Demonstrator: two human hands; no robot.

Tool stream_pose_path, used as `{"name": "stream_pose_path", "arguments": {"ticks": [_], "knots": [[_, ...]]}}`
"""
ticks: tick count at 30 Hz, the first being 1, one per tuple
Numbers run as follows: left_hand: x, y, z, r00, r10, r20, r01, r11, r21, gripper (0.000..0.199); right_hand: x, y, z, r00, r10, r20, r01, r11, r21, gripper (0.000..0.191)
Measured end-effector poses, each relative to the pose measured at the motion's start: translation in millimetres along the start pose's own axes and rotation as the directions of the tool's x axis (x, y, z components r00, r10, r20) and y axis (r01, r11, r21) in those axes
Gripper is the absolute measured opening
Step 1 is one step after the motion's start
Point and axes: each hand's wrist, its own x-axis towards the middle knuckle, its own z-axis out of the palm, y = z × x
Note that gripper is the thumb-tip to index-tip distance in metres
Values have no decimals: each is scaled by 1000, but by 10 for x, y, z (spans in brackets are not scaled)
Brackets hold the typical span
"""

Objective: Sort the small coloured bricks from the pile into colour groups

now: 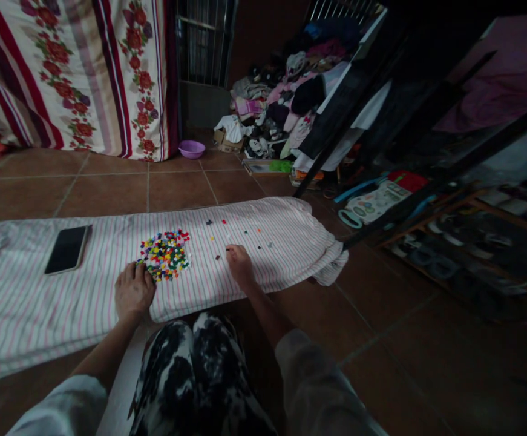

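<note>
A heap of small multicoloured pieces, like tiny plastic bricks or beads, lies on a striped cloth. My left hand rests palm down at the heap's near left edge, fingers stretched out on the cloth. To the right of the heap, my right hand is closed in a pinch low over the cloth; whatever its fingertips hold is too small to make out. Around it lie several single pieces, among them a brown piece, a red piece, a black piece and an orange piece.
A phone with a dark screen lies on the cloth at left. Beyond the cloth-covered surface are a tiled floor, a purple basin, a floral curtain and a heap of clothes. A shoe rack stands at right.
</note>
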Motion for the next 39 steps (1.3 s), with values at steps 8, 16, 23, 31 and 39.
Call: {"name": "stream_pose_path", "arguments": {"ticks": [8,16,23,31,39], "knots": [[2,25,-31,1000,-11,24,10,999,47,42,172,874,-423,984,40,-171,-66,987,-149,23],[4,27,-22,1000,-17,23,16,997,75,42,159,1114,-274,990,39,-132,-64,980,-191,28],[4,28,-20,1000,2,10,-3,996,88,41,139,1160,-174,986,-51,-160,23,985,-169,31],[8,11,1,1000,-1,15,-1,995,103,41,98,1178,-129,977,-61,-204,19,980,-200,35],[11,9,1,1000,11,11,-12,996,89,40,95,1169,-114,973,-57,-225,7,976,-217,37]]}}
